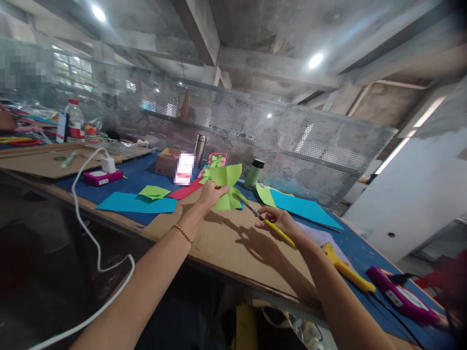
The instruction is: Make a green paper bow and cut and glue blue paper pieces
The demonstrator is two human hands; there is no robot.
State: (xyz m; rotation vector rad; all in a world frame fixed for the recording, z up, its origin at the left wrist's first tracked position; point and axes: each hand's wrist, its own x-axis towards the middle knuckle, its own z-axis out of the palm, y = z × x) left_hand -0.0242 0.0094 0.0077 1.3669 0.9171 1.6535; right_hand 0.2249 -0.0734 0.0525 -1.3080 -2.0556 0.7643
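Note:
My left hand (213, 193) pinches a creased sheet of light green paper (229, 174), held up over the brown cardboard (226, 233). In my right hand (279, 221) is a pair of scissors (251, 209) with yellow handles. The blades point up and left, and their tips reach the right edge of the green paper; whether they are cutting into it I cannot tell. Behind the sheet, green paper cutouts (216, 161) lie by a pink item. A folded piece of green paper (153, 192) rests on blue paper (136, 202) to the left.
Near the back stand a green bottle (254, 174), a steel flask (200, 148), a cardboard box (168, 162) and a lit phone (184, 168). More blue paper (302, 206), a yellow glue gun (348, 273) and a purple power strip (401, 294) lie right. A white cable (75, 194) hangs over the left edge.

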